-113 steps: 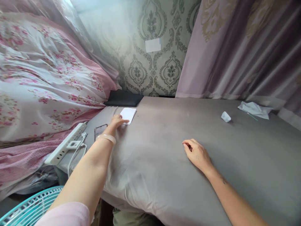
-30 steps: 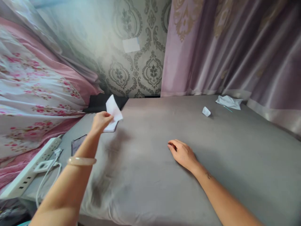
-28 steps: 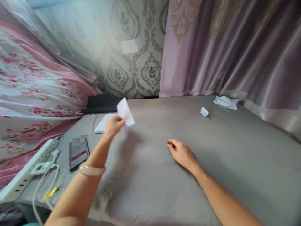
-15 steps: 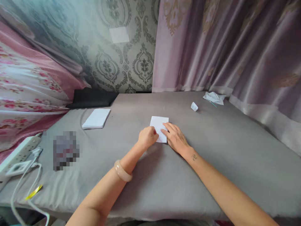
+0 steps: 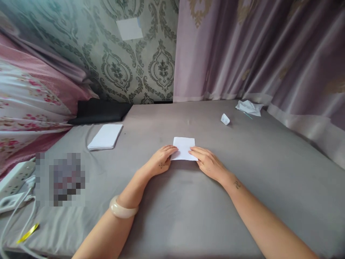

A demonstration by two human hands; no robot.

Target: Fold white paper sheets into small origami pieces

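Observation:
A small white piece of folded paper is at the middle of the grey cloth surface, between my two hands. My left hand grips its left edge, fingers on top and the thumb side below. On the opposite edge, my right hand has its fingertips over the paper, the thumb mostly hidden beneath. A pale bangle circles my left forearm. Farther left lies a stack of white paper.
At the back right are a small crumpled white piece and a crumpled white sheet by a thin teal stick. A black folded item lies back left. A power strip with white cables and a yellow strip line the left edge.
My left hand has moved off the paper's middle to its left edge, its fist opening into extended fingers. My right hand has shifted slightly right and down. The paper looks shorter and wider.

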